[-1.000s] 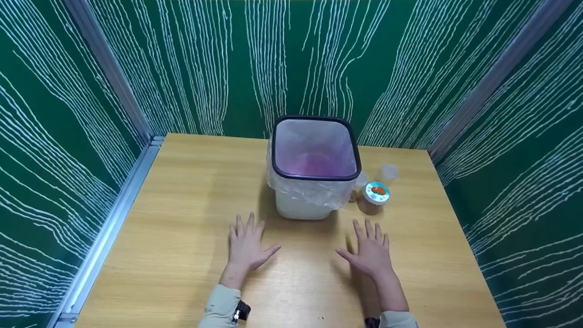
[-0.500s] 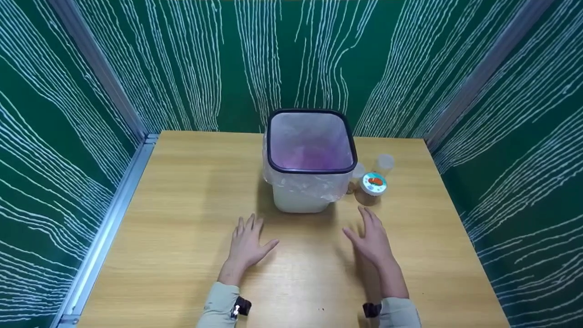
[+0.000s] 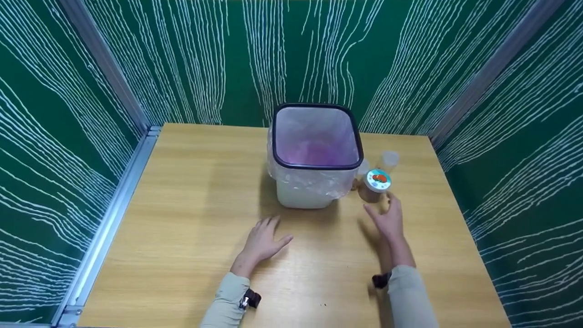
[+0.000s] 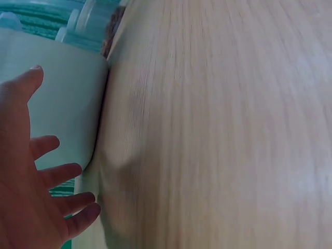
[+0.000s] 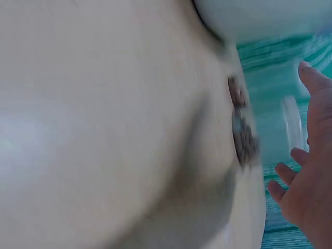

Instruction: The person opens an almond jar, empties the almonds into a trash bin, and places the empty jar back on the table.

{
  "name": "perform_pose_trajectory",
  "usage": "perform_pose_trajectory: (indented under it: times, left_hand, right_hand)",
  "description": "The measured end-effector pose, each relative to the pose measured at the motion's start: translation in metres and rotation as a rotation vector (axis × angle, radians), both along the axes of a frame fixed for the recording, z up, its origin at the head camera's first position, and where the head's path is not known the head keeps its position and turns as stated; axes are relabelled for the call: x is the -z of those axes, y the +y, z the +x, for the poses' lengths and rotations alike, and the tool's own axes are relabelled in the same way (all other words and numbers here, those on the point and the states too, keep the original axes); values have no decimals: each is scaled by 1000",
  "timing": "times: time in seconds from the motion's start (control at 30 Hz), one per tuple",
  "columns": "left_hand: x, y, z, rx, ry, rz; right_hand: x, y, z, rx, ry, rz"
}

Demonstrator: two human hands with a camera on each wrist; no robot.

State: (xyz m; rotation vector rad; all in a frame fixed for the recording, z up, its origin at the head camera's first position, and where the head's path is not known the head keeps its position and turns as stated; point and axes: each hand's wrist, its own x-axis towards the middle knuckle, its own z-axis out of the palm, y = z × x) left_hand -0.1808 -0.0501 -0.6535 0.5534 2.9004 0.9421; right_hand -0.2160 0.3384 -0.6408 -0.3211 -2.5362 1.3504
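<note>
A clear jar (image 3: 371, 195) with a white and turquoise lid stands right of the bin, an orange picture on its lid. My right hand (image 3: 391, 223) is just in front of it, thumb and fingers apart, fingertips close to its near side. In the right wrist view, brown pieces (image 5: 245, 140) lie in the bottom of the jar. My left hand (image 3: 261, 241) holds nothing; its fingers spread before the white bin (image 3: 303, 196). That bin has a black rim and a clear liner folded over its edge. The left wrist view also shows these spread fingers (image 4: 62, 175) near the bin's wall.
Behind the lidded jar stand another clear container (image 3: 390, 159) and a further one partly hidden by the bin. The wooden table (image 3: 205, 182) meets green walls with white wavy lines (image 3: 264, 54) at the back and sides. A metal rail (image 3: 109, 218) runs along the left edge.
My right hand has moved forward and to the right, up to the lidded jar, its fingers drawing together. My left hand has shifted slightly right and turned inward. The containers stay in place.
</note>
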Motion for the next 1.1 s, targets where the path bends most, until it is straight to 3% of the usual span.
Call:
perform_pose_trajectory:
  times: [0.1, 0.27, 0.5, 0.67, 0.8, 1.0, 1.1]
  left_hand:
    - [-5, 7, -7, 23, -37, 8]
    - [-8, 15, -13, 49, -98, 41]
    - [-13, 19, -27, 96, -92, 71]
    - [-13, 17, -28, 129, -83, 85]
    - [-12, 16, -28, 142, -89, 82]
    - [-18, 9, -32, 152, -125, 87]
    - [-20, 1, -31, 141, -134, 106]
  right_hand:
    - [-4, 21, -20, 15, -7, 3]
    - [-2, 41, -38, -7, -67, -23]
    - [7, 49, -56, -72, -123, -104]
    - [14, 52, -63, -81, -175, -124]
    - [17, 52, -65, -72, -217, -92]
    - [18, 42, -72, 11, -287, 36]
    - [21, 32, -73, 33, -308, 38]
